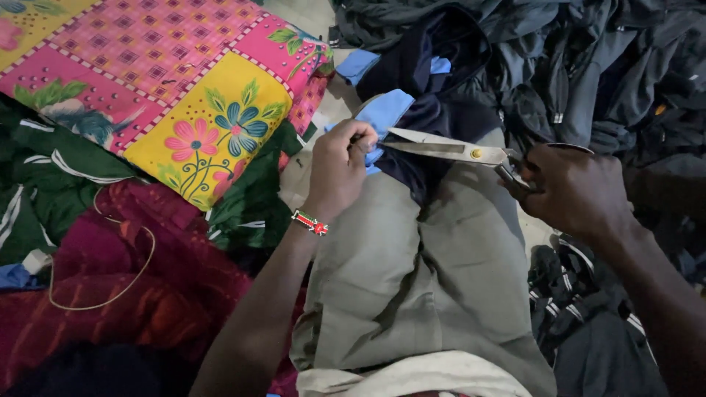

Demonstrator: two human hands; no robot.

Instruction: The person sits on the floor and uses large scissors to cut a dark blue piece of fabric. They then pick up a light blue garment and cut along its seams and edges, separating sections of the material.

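My left hand (337, 170) pinches soft, limp blue fabric (386, 110) at its edge; my right hand (573, 187) grasps heavy steel scissors (448, 149) by the handles, blades parted.

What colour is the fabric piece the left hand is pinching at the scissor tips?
Light blue fabric, attached to a dark navy garment; the head view shows it.

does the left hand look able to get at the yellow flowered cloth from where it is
Probably yes. The yellow flowered cloth lies beside the left hand with nothing between them, but that hand is pinching the blue fabric at the scissors, so it would have to let go first.
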